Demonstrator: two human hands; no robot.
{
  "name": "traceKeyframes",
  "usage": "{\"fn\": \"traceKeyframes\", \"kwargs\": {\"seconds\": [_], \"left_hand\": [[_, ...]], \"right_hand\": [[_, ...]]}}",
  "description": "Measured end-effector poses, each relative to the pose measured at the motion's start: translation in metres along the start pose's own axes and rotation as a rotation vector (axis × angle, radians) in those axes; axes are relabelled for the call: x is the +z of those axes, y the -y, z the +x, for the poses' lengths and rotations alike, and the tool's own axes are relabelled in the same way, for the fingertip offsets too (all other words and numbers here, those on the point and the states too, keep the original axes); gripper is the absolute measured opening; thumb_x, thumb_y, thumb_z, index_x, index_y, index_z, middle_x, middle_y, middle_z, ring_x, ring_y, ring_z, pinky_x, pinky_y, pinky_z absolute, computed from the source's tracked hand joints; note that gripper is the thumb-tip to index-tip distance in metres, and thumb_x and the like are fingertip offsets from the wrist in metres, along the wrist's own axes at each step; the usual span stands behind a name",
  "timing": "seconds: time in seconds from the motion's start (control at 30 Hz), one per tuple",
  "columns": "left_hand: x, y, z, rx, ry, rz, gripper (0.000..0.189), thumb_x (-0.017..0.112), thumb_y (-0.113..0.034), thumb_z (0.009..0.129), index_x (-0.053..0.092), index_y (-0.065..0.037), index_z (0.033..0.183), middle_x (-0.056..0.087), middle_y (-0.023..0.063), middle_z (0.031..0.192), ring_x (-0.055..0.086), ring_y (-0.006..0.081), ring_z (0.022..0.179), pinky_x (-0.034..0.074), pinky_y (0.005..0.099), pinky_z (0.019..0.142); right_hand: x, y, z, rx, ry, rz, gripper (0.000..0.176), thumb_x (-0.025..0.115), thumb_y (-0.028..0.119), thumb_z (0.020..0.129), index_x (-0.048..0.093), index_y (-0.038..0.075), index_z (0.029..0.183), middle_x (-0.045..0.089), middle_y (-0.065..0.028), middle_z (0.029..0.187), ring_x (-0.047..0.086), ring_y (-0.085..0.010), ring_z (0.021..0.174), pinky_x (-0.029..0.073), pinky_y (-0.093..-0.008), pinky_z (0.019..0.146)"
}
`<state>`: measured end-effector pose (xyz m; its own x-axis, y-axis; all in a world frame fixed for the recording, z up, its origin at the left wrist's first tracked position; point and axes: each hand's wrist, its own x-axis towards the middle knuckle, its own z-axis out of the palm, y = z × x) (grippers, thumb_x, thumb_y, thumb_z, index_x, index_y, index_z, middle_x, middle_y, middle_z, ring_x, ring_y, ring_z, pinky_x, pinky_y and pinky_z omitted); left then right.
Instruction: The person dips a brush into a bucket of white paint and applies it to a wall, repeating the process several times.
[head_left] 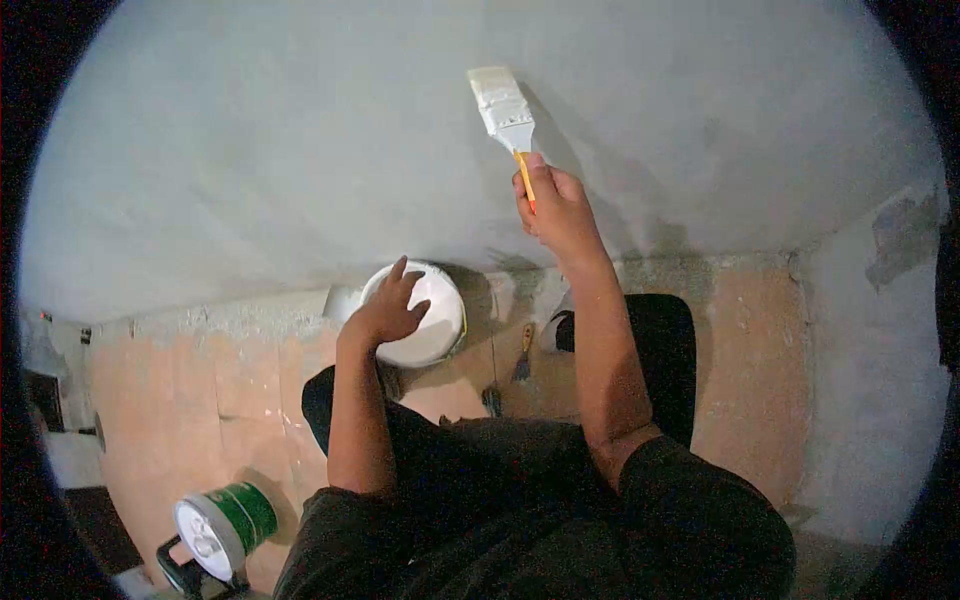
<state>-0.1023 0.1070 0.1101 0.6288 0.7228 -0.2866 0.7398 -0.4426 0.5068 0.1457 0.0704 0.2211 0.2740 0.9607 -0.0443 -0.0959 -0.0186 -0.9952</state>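
My right hand [560,208] grips the yellow-orange handle of a paintbrush [505,108], its wide bristles pointing up against the grey wall [330,130]. White paint coats the bristles and the metal band. Lower and to the left, my left hand [392,308] hangs over a round bucket of white paint [440,330], fingers spread and holding nothing. The bucket stands on the floor close to the foot of the wall.
On the tiled floor [170,400] between my legs lies a putty knife [524,352] with a wooden handle. A green and white paint bucket [243,515] is at lower left, beside a black object [180,572]. Another wall [865,380] rises at right.
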Motion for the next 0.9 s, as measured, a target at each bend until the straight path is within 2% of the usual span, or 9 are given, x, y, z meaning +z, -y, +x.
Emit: {"fn": "traceKeyframes", "kwargs": {"seconds": [0.07, 0.13, 0.17, 0.27, 0.37, 0.47, 0.6, 0.77, 0.9], "left_hand": [[-0.006, 0.009, -0.015, -0.044, -0.010, -0.043, 0.054, 0.055, -0.027, 0.085, 0.040, 0.002, 0.128, 0.029, 0.0277, 0.138, 0.031, 0.0402, 0.127, 0.029, 0.0412, 0.105], [-0.007, 0.023, -0.028, -0.153, 0.023, -0.053, 0.053, 0.053, -0.030, 0.088, 0.037, -0.006, 0.132, 0.021, 0.0213, 0.144, 0.031, 0.0358, 0.129, 0.030, 0.0406, 0.106], [-0.008, 0.030, -0.034, -0.176, -0.004, -0.034, 0.051, 0.052, -0.029, 0.088, 0.038, -0.006, 0.131, 0.026, 0.0196, 0.143, 0.035, 0.0349, 0.127, 0.034, 0.0405, 0.103], [-0.019, 0.034, -0.057, -0.328, -0.010, -0.184, 0.054, 0.053, -0.028, 0.086, 0.040, 0.001, 0.129, 0.034, 0.0233, 0.137, 0.039, 0.0372, 0.123, 0.034, 0.0394, 0.102], [-0.015, 0.053, -0.069, -0.371, -0.010, -0.189, 0.056, 0.053, -0.030, 0.086, 0.039, 0.001, 0.130, 0.037, 0.0196, 0.137, 0.043, 0.0360, 0.120, 0.036, 0.0392, 0.101], [-0.024, 0.050, -0.085, -0.399, -0.016, -0.195, 0.055, 0.053, -0.031, 0.086, 0.040, 0.000, 0.129, 0.038, 0.0197, 0.136, 0.046, 0.0357, 0.118, 0.037, 0.0394, 0.100], [-0.012, 0.070, -0.082, -0.411, -0.058, -0.226, 0.049, 0.051, -0.032, 0.089, 0.042, -0.005, 0.129, 0.042, 0.0190, 0.133, 0.041, 0.0326, 0.123, 0.033, 0.0403, 0.103], [-0.015, 0.074, -0.086, -0.394, -0.096, -0.290, 0.052, 0.052, -0.028, 0.086, 0.041, 0.002, 0.127, 0.043, 0.0222, 0.130, 0.046, 0.0355, 0.118, 0.037, 0.0392, 0.099], [-0.009, 0.085, -0.088, -0.376, -0.117, -0.322, 0.052, 0.052, -0.027, 0.086, 0.041, 0.003, 0.127, 0.043, 0.0226, 0.130, 0.045, 0.0358, 0.118, 0.036, 0.0403, 0.100]], "right_hand": [[0.008, -0.019, 0.002, 0.076, 0.011, -0.057, 0.039, 0.044, 0.037, 0.093, 0.054, 0.006, 0.071, 0.042, 0.0038, 0.053, 0.038, -0.0055, 0.044, 0.029, -0.0223, 0.043], [0.012, -0.059, 0.008, 0.008, 0.115, -0.524, 0.042, 0.050, 0.035, 0.088, 0.060, -0.001, 0.070, 0.055, -0.0079, 0.060, 0.052, -0.0188, 0.054, 0.043, -0.0352, 0.055], [0.018, -0.082, 0.007, 0.085, 0.145, -0.499, 0.036, 0.054, 0.030, 0.082, 0.063, -0.004, 0.076, 0.059, -0.0154, 0.063, 0.059, -0.0250, 0.064, 0.046, -0.0393, 0.065], [0.033, -0.155, 0.013, 0.260, 0.419, -0.839, 0.032, 0.053, 0.025, 0.077, 0.063, -0.006, 0.082, 0.062, -0.0227, 0.074, 0.063, -0.0300, 0.076, 0.046, -0.0399, 0.072], [0.041, -0.226, 0.010, 0.328, 0.622, -0.929, 0.024, 0.056, 0.018, 0.078, 0.061, -0.005, 0.083, 0.063, -0.0168, 0.072, 0.061, -0.0249, 0.068, 0.046, -0.0380, 0.065], [0.049, -0.280, 0.010, 0.160, 0.725, -1.107, 0.023, 0.053, 0.014, 0.077, 0.061, -0.006, 0.085, 0.063, -0.0223, 0.081, 0.063, -0.0317, 0.077, 0.048, -0.0409, 0.071], [0.071, -0.307, 0.011, 0.219, 0.599, -1.143, 0.020, 0.056, 0.010, 0.075, 0.060, -0.003, 0.089, 0.062, -0.0257, 0.088, 0.061, -0.0368, 0.087, 0.048, -0.0446, 0.075], [0.088, -0.352, 0.018, -0.032, 0.415, -1.059, 0.015, 0.064, 0.011, 0.072, 0.065, 0.003, 0.084, 0.064, -0.0199, 0.081, 0.063, -0.0345, 0.079, 0.049, -0.0429, 0.070], [0.101, -0.361, 0.025, 0.015, 0.488, -1.144, 0.018, 0.068, 0.016, 0.071, 0.067, 0.005, 0.086, 0.064, -0.0191, 0.083, 0.063, -0.0333, 0.080, 0.050, -0.0407, 0.072]]}}
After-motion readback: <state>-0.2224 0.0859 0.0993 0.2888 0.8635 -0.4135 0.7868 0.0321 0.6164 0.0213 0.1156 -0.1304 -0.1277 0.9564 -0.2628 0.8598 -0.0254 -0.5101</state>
